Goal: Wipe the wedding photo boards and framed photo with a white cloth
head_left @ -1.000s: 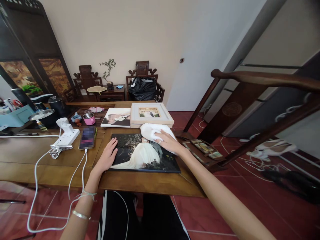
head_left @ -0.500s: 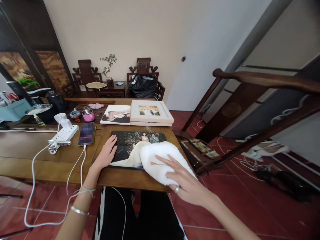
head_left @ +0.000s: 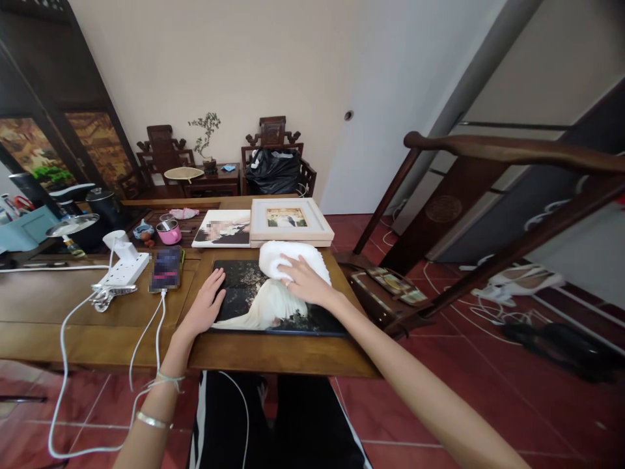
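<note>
A dark wedding photo panel lies flat on the wooden table, its long white dress showing in the lower part. My left hand rests flat on the panel's left edge, fingers stretched out. Under my right hand is a white fluffy cloth, bunched and pressed against the panel's far right part. My fingers grip the cloth, which hides the upper part of the picture.
Beyond the panel lie a framed photo box and a white photo book. To the left are a phone on a charging cable, a power strip and a pink cup. A wooden chair stands at the right.
My right hand has slid the white cloth from the panel's near right side up to its far edge, uncovering the lower right of the picture. My left hand stays in place.
</note>
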### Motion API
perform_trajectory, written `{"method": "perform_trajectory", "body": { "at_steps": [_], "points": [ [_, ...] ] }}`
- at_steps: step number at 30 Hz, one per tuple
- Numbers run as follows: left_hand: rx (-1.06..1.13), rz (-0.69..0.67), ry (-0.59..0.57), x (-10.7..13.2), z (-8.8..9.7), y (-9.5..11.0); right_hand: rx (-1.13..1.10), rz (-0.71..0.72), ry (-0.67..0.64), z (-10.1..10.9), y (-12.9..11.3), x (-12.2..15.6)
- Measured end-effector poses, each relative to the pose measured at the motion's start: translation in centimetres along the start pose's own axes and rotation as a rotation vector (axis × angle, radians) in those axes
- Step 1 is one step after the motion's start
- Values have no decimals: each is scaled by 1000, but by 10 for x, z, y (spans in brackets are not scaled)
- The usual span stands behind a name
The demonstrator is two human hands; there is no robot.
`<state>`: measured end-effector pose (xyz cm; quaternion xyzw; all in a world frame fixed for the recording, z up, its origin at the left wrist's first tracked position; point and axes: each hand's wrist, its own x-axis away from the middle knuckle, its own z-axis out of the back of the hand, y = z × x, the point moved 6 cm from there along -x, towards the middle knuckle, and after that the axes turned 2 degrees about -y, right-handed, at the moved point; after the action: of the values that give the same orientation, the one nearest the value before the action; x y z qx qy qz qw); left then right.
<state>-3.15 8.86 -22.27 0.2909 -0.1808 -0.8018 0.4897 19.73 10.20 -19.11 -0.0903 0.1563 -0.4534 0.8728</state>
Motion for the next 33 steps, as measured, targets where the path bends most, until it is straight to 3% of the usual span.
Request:
{"method": "perform_trajectory", "body": {
  "at_steps": [6, 9, 13, 20, 24, 27, 33],
  "points": [
    [2, 20, 6, 0, -1, -1, -47, 185, -64, -4, -74, 64],
    [-2, 25, 3, 0, -1, -1, -69, 265, -97, -5, -99, 85],
    [-5, 15, 2, 0, 0, 0, -62, 266, -79, -7, -92, 74],
    [-5, 2, -4, 0, 0, -1, 10, 95, -28, -8, -34, -11],
    [-4, 2, -9, 0, 0, -1, 28, 24, -4, -11, -28, -35],
    [1, 4, -7, 0, -1, -3, 4, 58, 5, -16, -49, -20],
    [15, 3, 5, 1, -2, -4, -147, 252, -83, -16, -117, 55]
  ]
}}
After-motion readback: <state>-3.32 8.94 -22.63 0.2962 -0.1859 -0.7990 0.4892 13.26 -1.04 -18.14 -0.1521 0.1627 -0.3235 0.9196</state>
